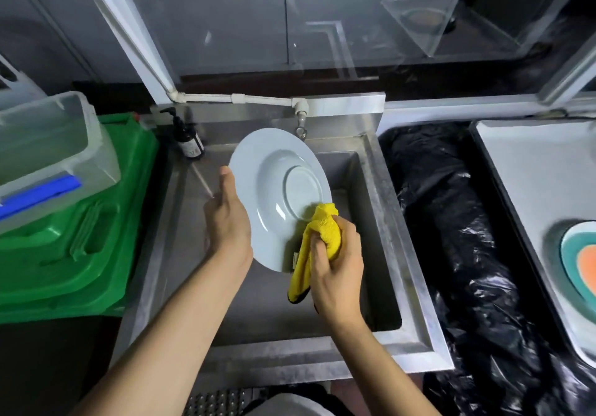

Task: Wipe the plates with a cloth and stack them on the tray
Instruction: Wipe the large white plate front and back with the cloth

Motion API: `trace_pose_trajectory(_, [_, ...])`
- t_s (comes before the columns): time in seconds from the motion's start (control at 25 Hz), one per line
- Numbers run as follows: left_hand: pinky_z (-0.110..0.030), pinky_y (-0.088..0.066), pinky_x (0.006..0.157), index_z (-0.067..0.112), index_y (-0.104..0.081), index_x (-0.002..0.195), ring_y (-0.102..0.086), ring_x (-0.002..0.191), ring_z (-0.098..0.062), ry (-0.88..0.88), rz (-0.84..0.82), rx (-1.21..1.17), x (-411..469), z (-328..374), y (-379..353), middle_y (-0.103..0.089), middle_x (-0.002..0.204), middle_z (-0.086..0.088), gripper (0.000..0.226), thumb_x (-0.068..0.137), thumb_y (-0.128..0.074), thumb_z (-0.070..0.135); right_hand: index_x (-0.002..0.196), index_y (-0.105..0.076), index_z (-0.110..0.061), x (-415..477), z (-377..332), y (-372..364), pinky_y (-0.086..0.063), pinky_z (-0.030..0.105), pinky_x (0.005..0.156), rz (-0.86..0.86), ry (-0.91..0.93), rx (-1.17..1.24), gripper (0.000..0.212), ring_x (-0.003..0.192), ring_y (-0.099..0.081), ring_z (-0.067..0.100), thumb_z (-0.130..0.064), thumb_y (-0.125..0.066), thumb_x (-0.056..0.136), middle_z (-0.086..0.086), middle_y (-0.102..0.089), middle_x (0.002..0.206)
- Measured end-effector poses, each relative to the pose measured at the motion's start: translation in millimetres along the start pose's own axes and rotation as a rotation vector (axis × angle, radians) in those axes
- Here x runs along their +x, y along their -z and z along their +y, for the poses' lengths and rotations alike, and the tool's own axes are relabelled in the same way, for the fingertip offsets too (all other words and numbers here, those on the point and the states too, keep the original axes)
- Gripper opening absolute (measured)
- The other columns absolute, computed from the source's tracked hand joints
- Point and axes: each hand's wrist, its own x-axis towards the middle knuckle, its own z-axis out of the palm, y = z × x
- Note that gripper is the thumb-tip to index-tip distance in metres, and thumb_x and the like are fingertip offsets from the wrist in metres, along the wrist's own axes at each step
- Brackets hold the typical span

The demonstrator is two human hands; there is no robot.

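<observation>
Gripping white plate (pixel 274 190) by its left rim with left hand (pixel 227 222), thumb along the edge, fingers hidden behind. Held tilted, underside and foot ring facing the camera, over the sink (pixel 416 286) basin. Clenching bunched yellow cloth (pixel 322 232) in right hand (pixel 335 267), pressed onto plate's lower right by the foot ring; loose end with dark trim hanging below. Small tag on cloth, too small to read. Behind plate: tap (pixel 301 125) on a white pipe, dark pump bottle (pixel 188 138) on sink ledge, label print unreadable. Left of sink: green plastic crate (pixel 80 248), clear tub (pixel 58 145) with blue latch on top. Right of sink: black bin bag (pixel 467 222), then white tray (pixel 532 174) carrying one teal-and-orange plate (pixel 580 264), well apart from the hands. Glass panes (pixel 225 28) at back.
</observation>
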Motion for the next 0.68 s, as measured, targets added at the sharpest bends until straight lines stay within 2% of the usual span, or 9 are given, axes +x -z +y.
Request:
trace_pose_trajectory(0.12, [-0.041, -0.057, 0.089, 0.03, -0.066, 0.077, -0.07, 0.09, -0.018, -0.011, -0.028, 0.009, 4, -12, -6, -0.071, 0.082, 0.015, 0.047, 0.085, -0.049, 0.074, 0.119, -0.054, -0.031, 11, 26, 22, -0.047, 0.03, 0.084, 0.041, -0.06, -0.112, 0.022, 0.099, -0.06, 0.01, -0.023, -0.059, 0.099, 0.0, -0.059, 0.11])
trace_pose_trajectory(0.2, [-0.04, -0.057, 0.086, 0.036, -0.07, 0.074, -0.07, 0.091, -0.019, 0.006, -0.053, 0.049, 4, -18, -10, -0.073, 0.082, 0.016, 0.048, 0.081, -0.049, 0.079, 0.121, -0.053, -0.024, 18, 52, 41, -0.04, 0.027, 0.082, 0.082, -0.14, -0.256, 0.026, 0.096, -0.056, 0.014, -0.02, -0.061, 0.097, 0.002, -0.056, 0.109])
trace_pose_trajectory(0.32, [-0.032, -0.054, 0.08, 0.032, -0.065, 0.079, -0.068, 0.089, -0.014, 0.03, -0.089, 0.02, -4, -24, -19, -0.071, 0.086, 0.015, 0.041, 0.091, -0.05, 0.068, 0.122, -0.053, -0.02, 19, 91, 73, -0.042, 0.034, 0.083, 0.163, -0.211, -0.441, 0.031, 0.092, -0.054, 0.025, -0.015, -0.065, 0.094, 0.0, -0.047, 0.102])
trace_pose_trajectory(0.44, [-0.027, -0.05, 0.071, 0.031, -0.062, 0.082, -0.065, 0.083, -0.007, 0.027, -0.127, 0.019, -13, -27, -25, -0.069, 0.092, 0.015, 0.035, 0.095, -0.05, 0.062, 0.12, -0.052, -0.02, 27, 122, 100, -0.048, 0.039, 0.082, 0.276, -0.192, -0.501, 0.032, 0.091, -0.055, 0.031, -0.015, -0.068, 0.092, 0.004, -0.046, 0.105])
trace_pose_trajectory(0.48, [-0.025, -0.049, 0.068, 0.031, -0.061, 0.082, -0.064, 0.081, -0.005, 0.021, -0.133, 0.024, -16, -27, -27, -0.068, 0.091, 0.016, 0.034, 0.096, -0.049, 0.06, 0.121, -0.053, -0.018, 33, 133, 106, -0.049, 0.042, 0.082, 0.298, -0.211, -0.553, 0.036, 0.093, -0.055, 0.034, -0.017, -0.07, 0.089, 0.009, -0.048, 0.109])
trace_pose_trajectory(0.56, [-0.022, -0.045, 0.062, 0.031, -0.061, 0.084, -0.062, 0.077, 0.0, 0.013, -0.161, 0.031, -19, -28, -30, -0.067, 0.089, 0.018, 0.033, 0.097, -0.048, 0.059, 0.133, -0.051, -0.014, 40, 161, 115, -0.047, 0.052, 0.093, 0.272, -0.356, -0.765, 0.06, 0.11, -0.053, 0.045, -0.026, -0.077, 0.081, 0.023, -0.05, 0.127])
trace_pose_trajectory(0.64, [-0.021, -0.044, 0.06, 0.031, -0.062, 0.084, -0.061, 0.075, 0.001, 0.002, -0.182, 0.036, -21, -28, -33, -0.066, 0.086, 0.019, 0.033, 0.098, -0.048, 0.057, 0.15, -0.038, -0.017, 34, 180, 120, -0.038, 0.053, 0.105, 0.147, -0.513, -0.926, 0.082, 0.126, -0.046, 0.048, -0.026, -0.078, 0.079, 0.027, -0.042, 0.142])
trace_pose_trajectory(0.68, [-0.021, -0.045, 0.06, 0.031, -0.062, 0.084, -0.062, 0.074, 0.0, -0.003, -0.191, 0.036, -22, -29, -34, -0.066, 0.084, 0.019, 0.032, 0.098, -0.048, 0.056, 0.156, -0.03, -0.02, 28, 186, 123, -0.037, 0.051, 0.106, 0.096, -0.535, -0.933, 0.088, 0.126, -0.046, 0.047, -0.022, -0.075, 0.08, 0.025, -0.04, 0.144])
